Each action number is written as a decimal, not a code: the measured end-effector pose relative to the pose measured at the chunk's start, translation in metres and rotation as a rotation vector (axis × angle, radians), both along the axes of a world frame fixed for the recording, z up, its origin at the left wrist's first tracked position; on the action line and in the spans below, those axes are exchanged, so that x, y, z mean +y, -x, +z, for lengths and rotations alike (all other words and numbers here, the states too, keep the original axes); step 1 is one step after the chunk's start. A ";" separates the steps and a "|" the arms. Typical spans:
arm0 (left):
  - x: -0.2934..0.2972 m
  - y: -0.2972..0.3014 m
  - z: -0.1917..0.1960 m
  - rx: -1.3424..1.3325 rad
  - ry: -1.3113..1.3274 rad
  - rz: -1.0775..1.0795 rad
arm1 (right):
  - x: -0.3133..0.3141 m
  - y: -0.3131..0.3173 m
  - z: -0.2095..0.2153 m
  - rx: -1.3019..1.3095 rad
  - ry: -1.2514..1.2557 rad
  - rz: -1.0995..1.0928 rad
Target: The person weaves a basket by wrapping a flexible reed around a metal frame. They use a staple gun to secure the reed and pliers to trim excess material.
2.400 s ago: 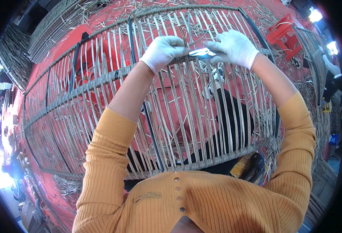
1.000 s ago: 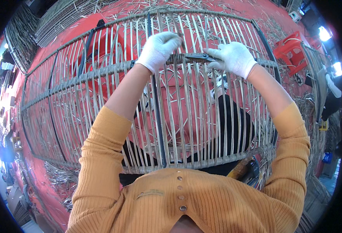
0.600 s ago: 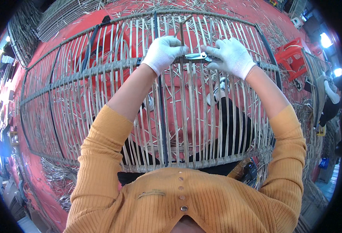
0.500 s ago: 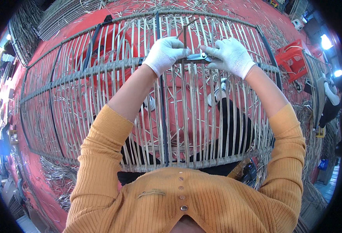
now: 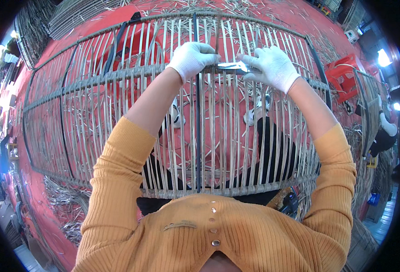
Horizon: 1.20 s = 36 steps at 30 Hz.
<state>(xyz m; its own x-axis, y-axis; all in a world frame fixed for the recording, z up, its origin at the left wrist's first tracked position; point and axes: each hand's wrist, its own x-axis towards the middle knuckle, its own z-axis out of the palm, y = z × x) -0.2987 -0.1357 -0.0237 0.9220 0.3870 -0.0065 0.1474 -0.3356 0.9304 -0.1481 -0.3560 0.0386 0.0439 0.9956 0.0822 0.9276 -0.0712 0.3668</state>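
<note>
A large panel frame lies across my lap, strung with many pale wicker strips (image 5: 227, 131) and crossed by a wrapped middle bar (image 5: 136, 71). Above that bar, my left hand (image 5: 191, 60), in a white glove, is closed with thumb and forefinger pinching a thin brown strip (image 5: 218, 34) that sticks up past the fingers. My right hand (image 5: 273, 65), also gloved in white, is wrapped round a pair of shears (image 5: 233, 66). The blades point left, lie close over the middle bar and reach almost to my left fingertips. Most of the shears' handles are hidden by my right hand.
A dark upright bar (image 5: 198, 136) runs through the panel. Beneath it are the red floor, littered with cut strips, and my shoes (image 5: 255, 115). Red plastic stools (image 5: 343, 77) stand at the right, where another person (image 5: 385, 127) is beside an upright panel.
The panel has shifted slightly right in view. The brown strip's bent upper end no longer shows as it did. The shears tilt a little differently and catch more light; both hands stay nearly in place.
</note>
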 end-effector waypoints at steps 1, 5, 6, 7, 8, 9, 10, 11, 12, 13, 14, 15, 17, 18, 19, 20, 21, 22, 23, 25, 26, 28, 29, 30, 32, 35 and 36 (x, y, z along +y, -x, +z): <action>-0.001 0.002 -0.002 -0.039 -0.032 -0.034 | 0.002 0.000 0.000 0.000 -0.003 0.011; 0.002 0.009 0.004 -0.222 -0.050 -0.038 | 0.005 0.004 -0.003 -0.003 0.000 0.011; 0.003 0.010 0.006 -0.193 -0.052 -0.039 | 0.005 0.005 -0.004 0.018 0.041 -0.041; 0.005 0.010 0.009 -0.204 -0.102 0.052 | 0.005 0.007 -0.005 0.049 0.072 -0.080; 0.007 0.011 0.011 -0.072 -0.378 0.161 | 0.005 0.008 -0.005 0.039 0.025 -0.076; 0.006 0.011 0.012 0.110 -0.617 0.113 | 0.004 0.009 -0.006 0.040 -0.027 -0.053; 0.007 0.011 0.011 0.224 -0.868 0.147 | 0.004 0.011 -0.007 0.051 -0.023 -0.071; 0.007 0.012 0.009 0.140 -0.875 0.108 | 0.004 0.012 -0.007 0.018 -0.072 -0.018; 0.007 0.012 0.007 0.053 -0.884 0.078 | 0.005 0.012 -0.007 0.022 -0.094 0.026; 0.008 0.013 0.003 -0.058 -0.712 0.090 | 0.007 0.013 -0.007 0.026 -0.103 0.045; 0.009 0.014 0.000 -0.184 -0.659 0.103 | 0.008 0.014 -0.006 0.033 -0.139 0.080; 0.011 0.015 -0.003 -0.229 -0.587 0.084 | 0.011 0.014 -0.006 0.018 -0.103 0.055; 0.016 0.017 -0.008 -0.262 -0.496 0.044 | 0.017 0.014 -0.004 -0.012 -0.056 0.028; 0.018 0.018 -0.010 -0.273 -0.483 0.022 | 0.020 0.015 -0.004 -0.022 -0.043 0.027; 0.019 0.020 -0.011 -0.273 -0.466 0.000 | 0.022 0.015 -0.003 -0.007 -0.044 0.036; 0.019 0.021 -0.011 -0.328 -0.450 -0.015 | 0.025 0.016 -0.002 0.006 -0.045 0.046; 0.018 0.022 -0.011 -0.314 -0.352 -0.022 | 0.026 0.017 -0.002 0.019 -0.038 0.041; 0.018 0.023 -0.009 -0.275 -0.358 -0.022 | 0.027 0.018 -0.002 0.027 -0.034 0.043; 0.016 0.023 -0.007 -0.274 -0.370 -0.029 | 0.027 0.018 -0.002 0.035 -0.022 0.029; 0.014 0.025 -0.001 -0.260 -0.190 -0.046 | 0.025 0.020 -0.002 0.061 0.021 -0.031; 0.014 0.026 0.003 -0.245 0.001 -0.054 | 0.024 0.021 -0.002 0.076 0.051 -0.075; 0.019 0.028 0.012 -0.313 0.099 0.020 | 0.020 0.023 -0.002 0.107 0.051 -0.116; 0.023 0.031 0.016 -0.245 -0.035 0.162 | 0.019 0.024 -0.002 0.124 0.021 -0.115; 0.027 0.033 0.019 -0.135 -0.173 0.291 | 0.019 0.025 -0.002 0.143 0.016 -0.137; 0.031 0.036 0.022 0.236 -0.557 0.223 | 0.020 0.027 -0.002 0.090 -0.049 -0.072; 0.030 0.034 0.018 0.292 -0.660 0.041 | 0.027 0.031 -0.001 0.040 -0.029 -0.027; 0.028 0.032 0.015 0.312 -0.642 0.052 | 0.030 0.032 -0.001 0.046 -0.018 0.006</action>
